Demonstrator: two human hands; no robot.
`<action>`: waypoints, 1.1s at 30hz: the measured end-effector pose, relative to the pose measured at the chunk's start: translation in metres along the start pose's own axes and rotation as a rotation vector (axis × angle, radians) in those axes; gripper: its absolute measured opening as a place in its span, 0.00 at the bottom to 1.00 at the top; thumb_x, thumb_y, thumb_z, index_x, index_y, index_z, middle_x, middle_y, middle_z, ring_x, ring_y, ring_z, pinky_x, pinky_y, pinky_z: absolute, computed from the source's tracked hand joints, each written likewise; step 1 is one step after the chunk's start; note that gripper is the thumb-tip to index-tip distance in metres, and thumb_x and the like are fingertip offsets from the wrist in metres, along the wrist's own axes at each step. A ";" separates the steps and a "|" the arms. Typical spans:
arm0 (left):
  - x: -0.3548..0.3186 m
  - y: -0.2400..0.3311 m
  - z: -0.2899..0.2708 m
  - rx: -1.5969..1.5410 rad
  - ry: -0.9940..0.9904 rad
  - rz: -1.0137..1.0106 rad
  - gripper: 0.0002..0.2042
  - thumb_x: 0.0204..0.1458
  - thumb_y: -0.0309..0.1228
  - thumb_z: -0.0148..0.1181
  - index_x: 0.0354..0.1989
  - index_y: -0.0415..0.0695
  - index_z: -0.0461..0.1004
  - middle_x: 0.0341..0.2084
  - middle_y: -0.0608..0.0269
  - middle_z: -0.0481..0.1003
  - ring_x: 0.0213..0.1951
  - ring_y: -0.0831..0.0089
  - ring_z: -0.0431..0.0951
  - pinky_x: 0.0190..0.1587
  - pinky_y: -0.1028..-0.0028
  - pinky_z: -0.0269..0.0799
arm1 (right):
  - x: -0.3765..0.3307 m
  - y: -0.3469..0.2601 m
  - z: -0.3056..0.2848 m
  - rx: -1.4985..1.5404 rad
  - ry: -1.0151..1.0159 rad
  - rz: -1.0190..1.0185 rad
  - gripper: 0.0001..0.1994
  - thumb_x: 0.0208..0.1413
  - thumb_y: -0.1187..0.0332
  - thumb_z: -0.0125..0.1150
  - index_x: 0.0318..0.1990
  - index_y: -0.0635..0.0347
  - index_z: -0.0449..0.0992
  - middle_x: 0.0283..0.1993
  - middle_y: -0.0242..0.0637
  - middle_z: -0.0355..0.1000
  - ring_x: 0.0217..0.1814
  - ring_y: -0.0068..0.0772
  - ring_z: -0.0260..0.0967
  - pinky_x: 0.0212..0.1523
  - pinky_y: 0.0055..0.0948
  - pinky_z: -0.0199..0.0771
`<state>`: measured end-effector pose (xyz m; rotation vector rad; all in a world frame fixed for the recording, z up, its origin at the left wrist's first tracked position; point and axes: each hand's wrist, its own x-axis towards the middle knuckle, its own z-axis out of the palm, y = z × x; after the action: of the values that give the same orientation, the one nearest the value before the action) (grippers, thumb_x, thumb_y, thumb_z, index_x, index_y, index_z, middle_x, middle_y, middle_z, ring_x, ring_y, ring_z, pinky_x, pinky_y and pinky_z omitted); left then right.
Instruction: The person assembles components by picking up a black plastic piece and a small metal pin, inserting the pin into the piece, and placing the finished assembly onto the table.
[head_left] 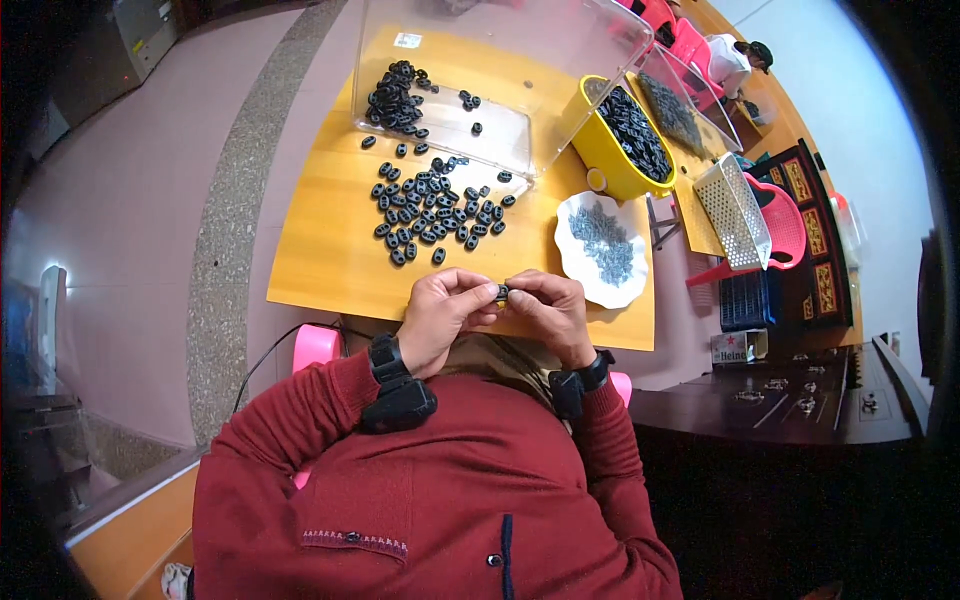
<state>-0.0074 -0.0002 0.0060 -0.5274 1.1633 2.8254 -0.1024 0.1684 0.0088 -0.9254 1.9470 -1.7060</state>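
My left hand point(447, 312) and my right hand point(551, 312) meet in front of my body at the table's near edge. Between their fingertips is a small black oval piece point(502, 292), pinched from both sides and partly covered by the fingers. Just beyond the hands lies a loose spread of similar black oval pieces point(438, 212), many showing two holes. To the right of my right hand, a white wavy-rimmed plate point(634, 288) holds a heap of small grey parts point(603, 243), too fine to make out singly.
A clear plastic bin point(450, 145) lies tipped toward me, more black pieces inside. Right of it stands a yellow tub point(588, 150) full of black parts, beside a small round ring point(597, 179). Farther right are a white perforated basket point(735, 212), a pink chair point(787, 228) and another person point(730, 60).
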 end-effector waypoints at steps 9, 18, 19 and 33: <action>0.000 -0.002 -0.001 0.001 -0.034 0.035 0.05 0.53 0.26 0.61 0.36 0.38 0.74 0.28 0.64 0.77 0.28 0.81 0.77 0.32 0.82 0.75 | -0.002 0.000 -0.003 0.286 0.027 0.250 0.08 0.53 0.79 0.59 0.41 0.68 0.77 0.34 0.37 0.76 0.31 0.22 0.73 0.38 0.22 0.76; 0.000 -0.001 0.002 0.064 -0.020 0.026 0.08 0.54 0.25 0.59 0.40 0.35 0.75 0.31 0.62 0.78 0.30 0.79 0.77 0.35 0.81 0.75 | -0.001 -0.014 -0.003 0.428 0.004 0.354 0.08 0.54 0.78 0.59 0.42 0.68 0.76 0.35 0.38 0.76 0.32 0.23 0.74 0.37 0.22 0.78; 0.000 -0.002 0.002 0.065 -0.023 0.027 0.08 0.54 0.25 0.59 0.40 0.35 0.75 0.31 0.62 0.78 0.30 0.79 0.77 0.35 0.81 0.75 | -0.001 -0.014 -0.004 0.431 0.004 0.355 0.09 0.54 0.78 0.59 0.42 0.68 0.76 0.35 0.38 0.77 0.32 0.24 0.75 0.38 0.22 0.77; -0.001 -0.003 0.001 0.131 -0.012 0.033 0.11 0.53 0.25 0.60 0.42 0.34 0.73 0.29 0.62 0.76 0.30 0.77 0.77 0.36 0.78 0.75 | 0.013 -0.034 -0.022 0.203 0.220 0.261 0.09 0.53 0.74 0.61 0.40 0.67 0.77 0.30 0.33 0.75 0.27 0.20 0.71 0.29 0.20 0.74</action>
<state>-0.0059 0.0031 0.0049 -0.4871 1.3559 2.7496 -0.1193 0.1738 0.0482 -0.4057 1.8840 -1.8663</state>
